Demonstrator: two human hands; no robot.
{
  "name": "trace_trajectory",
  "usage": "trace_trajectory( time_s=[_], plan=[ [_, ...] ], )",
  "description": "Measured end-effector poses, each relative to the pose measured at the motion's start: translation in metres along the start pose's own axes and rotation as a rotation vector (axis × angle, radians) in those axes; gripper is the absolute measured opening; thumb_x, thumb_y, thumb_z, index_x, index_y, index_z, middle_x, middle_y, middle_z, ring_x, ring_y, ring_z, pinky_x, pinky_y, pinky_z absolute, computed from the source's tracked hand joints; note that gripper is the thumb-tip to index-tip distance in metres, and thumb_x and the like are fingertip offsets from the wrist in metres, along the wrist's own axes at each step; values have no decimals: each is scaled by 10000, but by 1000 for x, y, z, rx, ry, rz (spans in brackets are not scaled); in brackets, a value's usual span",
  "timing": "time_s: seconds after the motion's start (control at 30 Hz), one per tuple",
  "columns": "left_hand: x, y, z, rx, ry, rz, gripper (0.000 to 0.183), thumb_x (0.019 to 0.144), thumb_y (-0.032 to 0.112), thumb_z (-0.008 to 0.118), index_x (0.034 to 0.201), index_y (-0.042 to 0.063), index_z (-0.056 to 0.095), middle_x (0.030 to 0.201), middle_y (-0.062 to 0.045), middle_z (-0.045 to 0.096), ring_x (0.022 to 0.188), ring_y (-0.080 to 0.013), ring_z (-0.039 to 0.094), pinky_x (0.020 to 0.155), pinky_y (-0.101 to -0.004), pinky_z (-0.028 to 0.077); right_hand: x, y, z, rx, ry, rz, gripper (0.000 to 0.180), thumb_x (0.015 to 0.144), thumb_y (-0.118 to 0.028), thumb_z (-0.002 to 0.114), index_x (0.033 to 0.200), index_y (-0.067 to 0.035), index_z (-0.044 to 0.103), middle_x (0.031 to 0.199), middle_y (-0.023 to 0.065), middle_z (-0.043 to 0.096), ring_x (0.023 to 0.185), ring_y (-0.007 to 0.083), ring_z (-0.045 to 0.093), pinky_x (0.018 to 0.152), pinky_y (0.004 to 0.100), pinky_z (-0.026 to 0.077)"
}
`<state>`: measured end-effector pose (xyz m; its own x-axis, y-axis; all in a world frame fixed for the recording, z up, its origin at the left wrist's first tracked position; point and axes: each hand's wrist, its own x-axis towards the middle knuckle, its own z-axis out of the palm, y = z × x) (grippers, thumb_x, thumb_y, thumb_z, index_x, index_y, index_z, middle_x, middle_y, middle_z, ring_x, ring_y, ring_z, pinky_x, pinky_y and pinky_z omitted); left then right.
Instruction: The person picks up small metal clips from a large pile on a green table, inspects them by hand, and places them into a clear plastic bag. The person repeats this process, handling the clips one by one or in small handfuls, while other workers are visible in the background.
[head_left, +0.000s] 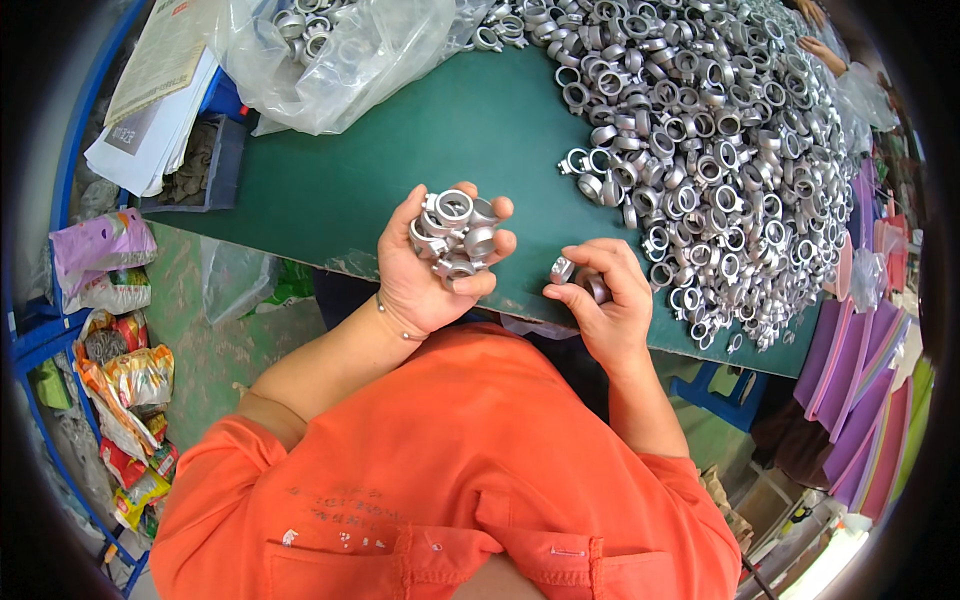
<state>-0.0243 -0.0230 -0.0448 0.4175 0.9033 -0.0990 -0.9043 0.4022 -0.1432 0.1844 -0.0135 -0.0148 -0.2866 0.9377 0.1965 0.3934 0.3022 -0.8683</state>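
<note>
My left hand (420, 277), palm up, cradles several silver-grey metal ring clamps (454, 229) in a loose stack, with the fingers curled round them. To its right, my right hand (611, 296) pinches one ring part (562, 270) between thumb and index finger. A second, darker ring (595, 286) sits deeper in that hand, partly hidden by the fingers. Both hands are above the near edge of the green-topped table (450, 127). A large heap of similar metal rings (697, 142) spreads over the table's right side, close beyond my right hand.
A clear plastic bag (352, 75) with more rings lies at the back left. Left of it are papers (161, 97) and a plastic bin (221, 165) holding dark material. Snack-like packets (142, 375) hang by a blue rack. Another person's hand (823, 54) reaches the heap's far right.
</note>
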Motion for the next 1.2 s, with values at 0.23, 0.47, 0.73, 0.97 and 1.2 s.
trace_trajectory(
  time_s=[0.23,0.47,0.73,0.97,1.2],
  plan=[
    [1,0,-3,11,-34,-9,372,917,432,459,1118,136,561,1174,-124,424,991,-261,487,478,-280,453,-2,3,2,201,30,24,342,650,3,783,956,-40,638,971,70,553,635,81,505,543,212,405],
    [2,0,-2,0,-6,-11,376,918,431,460,1125,132,554,1186,-127,427,997,-257,487,484,-281,453,-5,3,2,1131,-137,414,387,931,-137,534,1286,-72,394,1018,85,504,629,99,457,480,209,353],
    [6,-3,1,40,24,-5,372,922,429,451,1119,137,571,1178,-137,500,998,-279,543,490,-278,437,-3,2,-4,1785,-244,689,417,1011,-307,284,1256,6,410,870,114,471,580,149,415,440,235,347],
    [6,-3,-4,96,-29,-20,373,919,430,453,1130,143,563,1199,-122,424,988,-264,488,489,-280,450,-2,6,-8,1520,-254,499,463,986,-323,311,939,55,574,796,149,519,597,196,518,426,242,389],
    [6,-2,-4,81,-43,-28,374,913,429,473,1125,137,574,1196,-121,417,987,-268,488,494,-293,461,23,18,-25,-389,306,189,133,795,-31,649,910,23,610,681,115,610,592,216,607,531,321,483]
  ],
)
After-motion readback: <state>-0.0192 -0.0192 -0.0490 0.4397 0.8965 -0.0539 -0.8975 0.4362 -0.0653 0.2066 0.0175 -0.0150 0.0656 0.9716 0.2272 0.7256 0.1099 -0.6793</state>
